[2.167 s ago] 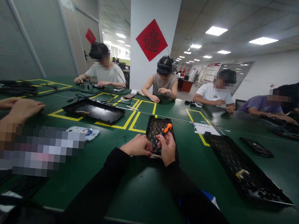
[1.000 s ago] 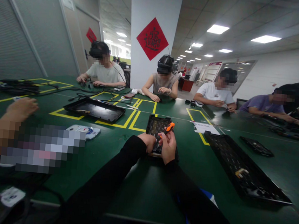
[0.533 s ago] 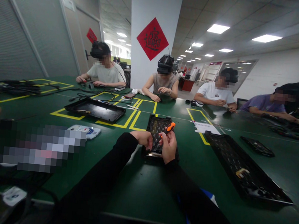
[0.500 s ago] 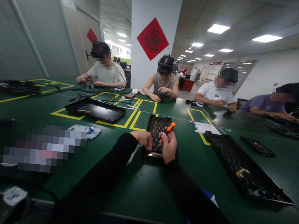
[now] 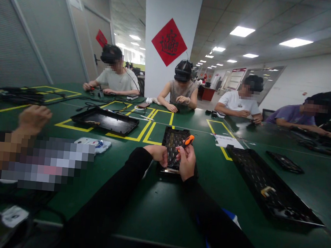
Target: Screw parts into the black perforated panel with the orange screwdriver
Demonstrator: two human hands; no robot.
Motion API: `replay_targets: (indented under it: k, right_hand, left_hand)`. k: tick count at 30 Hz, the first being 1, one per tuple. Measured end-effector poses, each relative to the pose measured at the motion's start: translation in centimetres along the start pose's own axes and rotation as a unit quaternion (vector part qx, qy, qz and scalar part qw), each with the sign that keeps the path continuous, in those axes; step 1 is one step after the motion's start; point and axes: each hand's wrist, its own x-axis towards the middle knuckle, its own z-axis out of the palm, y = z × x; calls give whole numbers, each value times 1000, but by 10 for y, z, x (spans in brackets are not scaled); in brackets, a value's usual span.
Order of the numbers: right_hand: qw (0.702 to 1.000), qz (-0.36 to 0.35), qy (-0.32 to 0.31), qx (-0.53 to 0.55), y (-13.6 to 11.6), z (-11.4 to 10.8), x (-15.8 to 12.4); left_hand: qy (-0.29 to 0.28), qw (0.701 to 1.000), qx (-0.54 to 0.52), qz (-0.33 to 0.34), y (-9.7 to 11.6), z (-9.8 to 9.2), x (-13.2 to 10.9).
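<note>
- Black casing (image 5: 171,138) is lying open side up on the green table (image 5: 145,208), just right of the frame's middle, directly ahead of you.
- Long axis is running away from you, roughly up and down the frame; a pale strip (image 5: 172,171) is showing along the near end.
- Your right hand (image 5: 187,162) is gripping an orange-handled screwdriver (image 5: 188,141) over the casing's right side, handle pointing to the upper right.
- Your left hand (image 5: 158,153) is bending its fingers over the left edge, near the lower left corner; cannot tell whether they are pinching anything.
- Key relation (judgement): the shaft is slanting down and left, putting its tip just beside your left fingertips. Your left hand is sitting nearer that spot; contact at the tip is too small to tell.
- Edges: side walls are bounding your fingers left and right; the far half is lying uncovered beyond your hands.
- Room: bare tabletop is showing below the casing, and rightward until the long black shell (image 5: 261,180) at frame right. Leftward, a white packet (image 5: 97,145) is lying well apart, with a co-worker's hand (image 5: 34,119) beyond it.
- Yellow tape (image 5: 152,142) is running just left of the far half.
</note>
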Motion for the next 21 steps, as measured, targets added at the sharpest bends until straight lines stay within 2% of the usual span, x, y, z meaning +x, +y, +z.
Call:
replay_targets:
  k: [14, 21]
  right_hand:
    - [1000, 3, -7, 4, 1, 0, 1]
    - [996, 18, -85, 25, 0, 2, -2]
  left_hand:
    - [-3, 996, 64, -54, 18, -3, -6]
    - [-3, 994, 77, -78, 18, -2, -3]
